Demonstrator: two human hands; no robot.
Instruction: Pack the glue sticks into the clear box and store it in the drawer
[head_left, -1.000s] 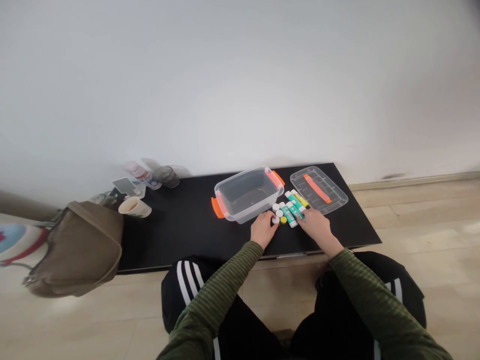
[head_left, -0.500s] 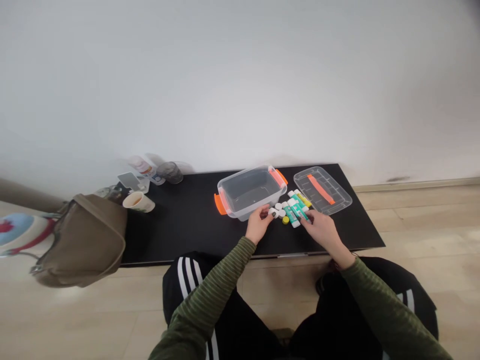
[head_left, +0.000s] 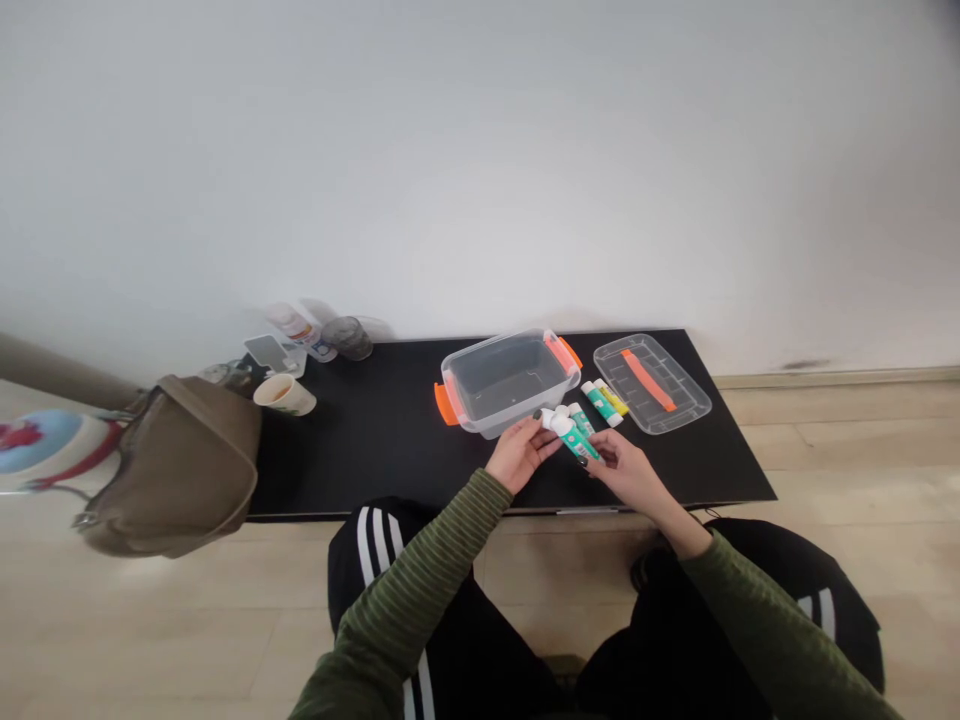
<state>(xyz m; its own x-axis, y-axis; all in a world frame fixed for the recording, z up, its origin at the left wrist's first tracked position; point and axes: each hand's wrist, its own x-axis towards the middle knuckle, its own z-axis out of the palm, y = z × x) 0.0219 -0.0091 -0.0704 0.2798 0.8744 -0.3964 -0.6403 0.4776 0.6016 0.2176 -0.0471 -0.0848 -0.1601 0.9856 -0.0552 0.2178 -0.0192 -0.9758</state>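
We are looking down at a long black table (head_left: 360, 475) that is standing by a white wall (head_left: 480, 170). Far to the left of our fingers, a tan bag (head_left: 180, 465) is hanging over the table's edge. Past it, a paper cup (head_left: 283, 394), a phone (head_left: 264, 351) and a dark glass (head_left: 348, 338) are sitting on the table. Just beyond our fingers, a clear plastic box (head_left: 504, 385) with orange clips is sitting with its top off. To the right of our fingers, a clear lid (head_left: 651, 385) with an orange strip is lying flat. Between the fingers and the lid, a loose green glue stick (head_left: 602, 405) and a yellow glue stick (head_left: 616, 405) are lying side by side.

Our left hand (head_left: 519, 455) and right hand (head_left: 628, 472) are holding a green-and-white glue stick (head_left: 576, 441) between them, just in front of the box. It looks light and stiff, but its smooth plastic may be a little slippery, so the round middle seems a good place to hold. Our left fingers (head_left: 534, 437) are almost closed, pinching the white cap end. Our right fingers (head_left: 600, 462) are almost closed too, pinching the other end.
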